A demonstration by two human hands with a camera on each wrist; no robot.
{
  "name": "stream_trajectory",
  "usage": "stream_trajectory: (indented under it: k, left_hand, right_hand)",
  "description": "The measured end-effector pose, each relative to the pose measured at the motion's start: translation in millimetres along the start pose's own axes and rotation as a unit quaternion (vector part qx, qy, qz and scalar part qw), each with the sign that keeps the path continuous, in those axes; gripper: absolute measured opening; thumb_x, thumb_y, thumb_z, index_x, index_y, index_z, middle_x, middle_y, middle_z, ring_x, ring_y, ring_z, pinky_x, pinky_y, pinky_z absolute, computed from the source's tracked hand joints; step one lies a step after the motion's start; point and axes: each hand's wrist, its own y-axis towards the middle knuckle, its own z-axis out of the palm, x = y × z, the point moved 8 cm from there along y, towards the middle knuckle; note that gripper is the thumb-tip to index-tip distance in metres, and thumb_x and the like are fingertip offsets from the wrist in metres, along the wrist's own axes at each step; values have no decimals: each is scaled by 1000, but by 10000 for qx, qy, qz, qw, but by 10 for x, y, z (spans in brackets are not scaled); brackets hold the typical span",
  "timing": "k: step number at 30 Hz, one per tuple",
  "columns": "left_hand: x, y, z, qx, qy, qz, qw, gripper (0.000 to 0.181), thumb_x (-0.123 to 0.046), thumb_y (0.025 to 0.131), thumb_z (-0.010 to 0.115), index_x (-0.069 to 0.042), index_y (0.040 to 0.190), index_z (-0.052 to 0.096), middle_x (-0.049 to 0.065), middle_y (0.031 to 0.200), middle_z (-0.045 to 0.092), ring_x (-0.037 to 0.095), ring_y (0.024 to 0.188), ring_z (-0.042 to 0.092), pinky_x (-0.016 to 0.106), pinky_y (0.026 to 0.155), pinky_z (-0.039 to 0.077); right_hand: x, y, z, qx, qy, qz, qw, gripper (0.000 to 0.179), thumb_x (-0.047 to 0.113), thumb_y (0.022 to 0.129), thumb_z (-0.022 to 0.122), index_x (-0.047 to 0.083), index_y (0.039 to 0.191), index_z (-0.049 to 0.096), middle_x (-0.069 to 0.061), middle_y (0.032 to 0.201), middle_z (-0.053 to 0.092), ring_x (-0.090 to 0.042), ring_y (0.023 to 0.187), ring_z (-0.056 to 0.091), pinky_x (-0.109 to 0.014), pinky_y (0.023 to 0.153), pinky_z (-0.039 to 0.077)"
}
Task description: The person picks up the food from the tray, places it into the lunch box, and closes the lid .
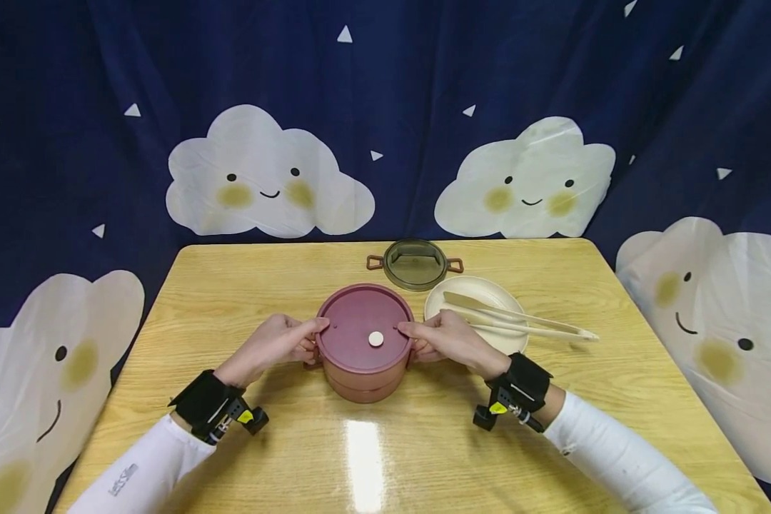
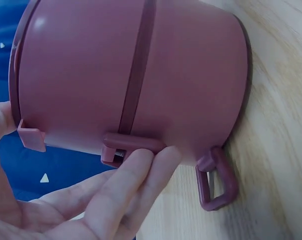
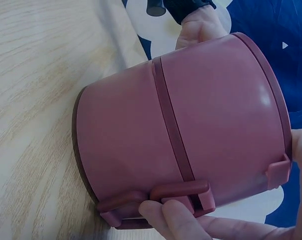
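A dark pink two-tier pot (image 1: 360, 382) stands upright on the table in the head view, covered by a flat plum lid (image 1: 360, 310) with a small cream knob (image 1: 375, 338). My left hand (image 1: 276, 348) grips its left side, thumb on the lid's rim, fingers curled at the upper side handle (image 2: 141, 142). On the opposite side my right hand (image 1: 448, 338) holds it likewise, its fingertips under the other upper handle (image 3: 178, 190). Below sit the lower tier's handles, one in the left wrist view (image 2: 230, 187) and one in the right (image 3: 118, 202), untouched.
Behind the pot lies a round dark glass lid (image 1: 414, 265) with two reddish-brown side handles. A cream plate (image 1: 438, 294) stands to the right, with cream tongs (image 1: 520, 316) lying across it and reaching past its edge. A dark blue cloud-print curtain (image 1: 405, 93) borders the wooden table (image 1: 263, 275).
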Motion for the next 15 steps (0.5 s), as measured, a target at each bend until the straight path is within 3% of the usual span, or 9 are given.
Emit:
stream_trajectory:
  k: [6, 11, 15]
  left_hand:
    - [-5, 49, 11, 126, -212, 73, 9997, 51, -53, 95, 70, -3, 91, 79, 5, 98, 78, 14, 86, 76, 27, 88, 60]
    - [29, 53, 22, 62, -246, -9, 9997, 53, -56, 95, 70, -4, 93, 79, 7, 97, 81, 16, 90, 80, 33, 100, 57]
    - [38, 53, 20, 25, -275, -11, 9996, 55, -57, 95, 70, -3, 96, 79, 8, 98, 82, 18, 90, 81, 34, 102, 56]
  right_hand:
    - [-19, 14, 1, 69, 50, -3, 10000, 47, 49, 93, 74, 2, 93, 79, -9, 87, 81, -15, 83, 79, -41, 88, 64]
    - [-17, 4, 1, 43, 87, 49, 9999, 47, 49, 92, 76, 2, 90, 78, -7, 83, 80, -13, 82, 78, -40, 87, 64]
    - [-3, -2, -2, 48, 108, 47, 9999, 45, 47, 93, 76, 3, 89, 78, -6, 82, 79, -13, 81, 78, -41, 86, 64]
